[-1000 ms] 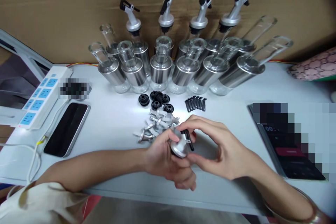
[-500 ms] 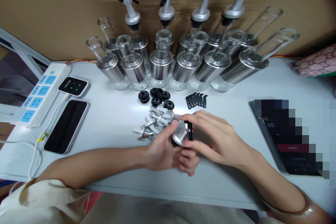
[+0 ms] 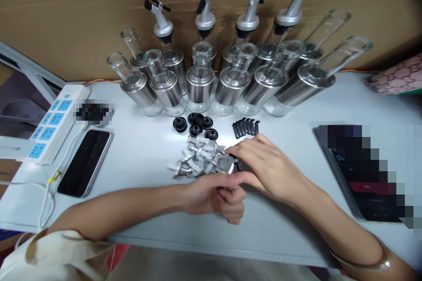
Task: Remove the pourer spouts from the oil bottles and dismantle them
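Observation:
A silver pourer spout [image 3: 227, 163] with a black lever is between my two hands, partly covered by fingers. My right hand [image 3: 275, 169] pinches it from the right, index finger on top and thumb below. My left hand [image 3: 214, 199] is closed around its lower part, with the thumb stretched along the near side and touching the right thumb. Just behind lies a heap of silver spout parts with pale tubes [image 3: 194, 156]. Beyond are several black rubber stoppers [image 3: 197, 119] and a row of small black levers [image 3: 245, 127].
Several glass bottles with steel sleeves [image 3: 200, 85] stand along the cardboard back wall; some carry fitted pourers [image 3: 205, 19]. On the left are a power strip [image 3: 54, 118], a phone [image 3: 85, 162] and cables. A dark tablet-like device [image 3: 359, 175] lies on the right.
The spout has turned and shifted slightly left, its black lever now mostly hidden by my right fingers. My left thumb has swung down and right to meet the right thumb.

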`<state>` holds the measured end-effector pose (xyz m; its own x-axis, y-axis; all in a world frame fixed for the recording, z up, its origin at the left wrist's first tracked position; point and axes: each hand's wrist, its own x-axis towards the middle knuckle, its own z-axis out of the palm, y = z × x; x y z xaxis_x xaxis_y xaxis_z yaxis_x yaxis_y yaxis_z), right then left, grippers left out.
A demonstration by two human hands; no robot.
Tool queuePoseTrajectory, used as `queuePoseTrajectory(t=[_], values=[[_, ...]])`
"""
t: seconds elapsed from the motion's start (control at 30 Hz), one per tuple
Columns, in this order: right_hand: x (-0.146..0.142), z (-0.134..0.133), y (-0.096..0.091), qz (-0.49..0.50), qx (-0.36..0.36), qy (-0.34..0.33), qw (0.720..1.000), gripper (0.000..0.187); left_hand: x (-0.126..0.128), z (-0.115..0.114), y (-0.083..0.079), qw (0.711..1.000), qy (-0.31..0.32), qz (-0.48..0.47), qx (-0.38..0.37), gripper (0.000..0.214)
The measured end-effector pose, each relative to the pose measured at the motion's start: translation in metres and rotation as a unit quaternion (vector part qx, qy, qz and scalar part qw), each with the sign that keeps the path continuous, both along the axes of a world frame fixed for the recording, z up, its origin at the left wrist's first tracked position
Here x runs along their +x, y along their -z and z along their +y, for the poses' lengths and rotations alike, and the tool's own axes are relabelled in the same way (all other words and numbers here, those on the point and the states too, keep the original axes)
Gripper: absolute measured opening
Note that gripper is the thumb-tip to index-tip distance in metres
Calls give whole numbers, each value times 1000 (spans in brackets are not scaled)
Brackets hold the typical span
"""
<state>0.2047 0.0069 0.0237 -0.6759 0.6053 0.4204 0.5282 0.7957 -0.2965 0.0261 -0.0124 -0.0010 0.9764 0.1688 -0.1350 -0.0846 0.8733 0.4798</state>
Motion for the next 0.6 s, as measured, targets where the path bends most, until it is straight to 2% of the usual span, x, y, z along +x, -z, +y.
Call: queuePoseTrajectory(t=[0.13, 0.3, 0.47, 0.6], values=[[-1, 0, -2, 14, -32, -4, 999, 38, -1, 1, 1, 1000, -23, -7, -4, 52], [-3, -4, -4, 76, -51, -22, 996, 14, 2, -1, 1, 999, -32, 7, -7, 59], [-3, -5, -6, 98, -36, -30, 994, 28, 3, 0, -2, 999, -34, 27, -3, 48], [-3, -4, -6, 76, -11, -22, 997, 28, 1, 0, -2, 999, -8, 50, 0, 48]])
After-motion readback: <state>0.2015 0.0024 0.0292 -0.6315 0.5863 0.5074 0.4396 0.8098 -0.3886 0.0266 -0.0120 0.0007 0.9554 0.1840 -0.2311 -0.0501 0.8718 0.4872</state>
